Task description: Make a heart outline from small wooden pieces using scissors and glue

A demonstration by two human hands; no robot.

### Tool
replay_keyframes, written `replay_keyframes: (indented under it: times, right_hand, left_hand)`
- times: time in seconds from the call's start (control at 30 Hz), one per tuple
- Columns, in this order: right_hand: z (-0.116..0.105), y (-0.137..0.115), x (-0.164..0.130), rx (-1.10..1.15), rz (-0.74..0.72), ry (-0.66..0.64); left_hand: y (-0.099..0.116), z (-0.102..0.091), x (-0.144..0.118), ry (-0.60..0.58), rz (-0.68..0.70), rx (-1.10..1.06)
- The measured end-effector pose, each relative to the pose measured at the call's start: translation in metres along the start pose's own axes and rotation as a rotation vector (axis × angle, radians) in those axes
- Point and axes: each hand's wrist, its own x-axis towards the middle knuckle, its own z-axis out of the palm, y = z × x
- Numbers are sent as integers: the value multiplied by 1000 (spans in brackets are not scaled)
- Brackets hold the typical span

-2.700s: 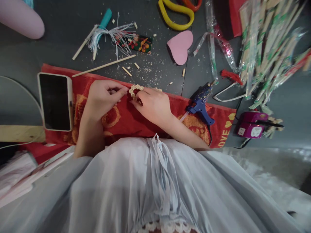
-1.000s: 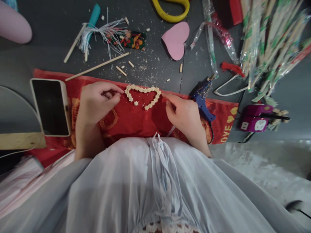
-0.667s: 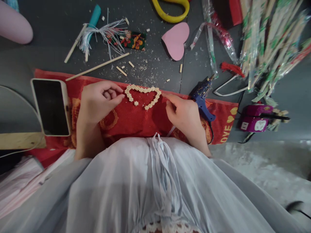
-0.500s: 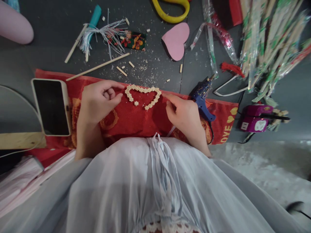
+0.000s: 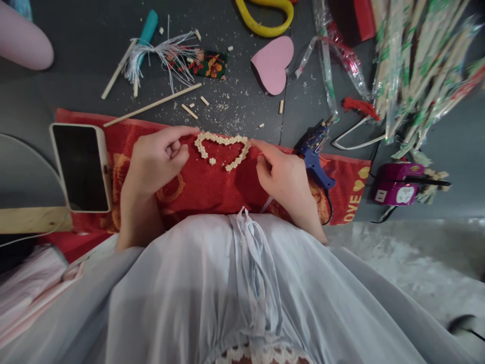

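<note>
An open heart outline of small cream flower-shaped pieces (image 5: 238, 161) lies on the red towel (image 5: 212, 192), with a gap at its lower tip. One loose cream piece (image 5: 212, 161) sits by the end of its left side. My left hand (image 5: 159, 156) is left of the outline, index finger stretched to its upper left curve, the other fingers curled, holding nothing. From the right, my right hand (image 5: 284, 169) points its index finger at the upper right curve, thumb apart and nothing in its grasp. Whether either fingertip presses on the pieces I cannot tell.
A blue glue gun (image 5: 316, 156) rests right of my right hand, its cord trailing down. A phone (image 5: 80, 167) lies at the left. Beyond the towel are a pink paper heart (image 5: 273, 64), yellow-handled scissors (image 5: 261, 28), a thin stick (image 5: 153, 104) and wrapped sticks (image 5: 413, 65).
My left index finger has straightened and moved right to the outline's upper left curve. My right hand has shifted slightly left and up, closer to the right curve. The outline looks unchanged.
</note>
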Motion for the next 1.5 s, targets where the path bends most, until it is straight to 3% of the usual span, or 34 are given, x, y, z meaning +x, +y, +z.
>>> replay_keyframes:
  times: [0.27, 0.4, 0.6, 0.87, 1.2, 1.5]
  right_hand:
    - [5, -14, 10, -6, -67, -111]
    - [6, -16, 13, -23, -52, -142]
    - [9, -10, 9, -13, -36, -73]
    - [6, -10, -3, -38, 25, -64]
    - [4, -16, -14, -60, 64, -133]
    - [9, -13, -17, 7, 58, -47]
  left_hand:
    - [6, 9, 0, -96, 221, 5]
    - [7, 10, 1, -87, 193, 30]
    - [7, 3, 1, -33, 99, 11]
    - [6, -16, -3, -84, 27, 30]
    - [4, -24, -9, -159, 39, 80]
    - [5, -24, -15, -162, 47, 117]
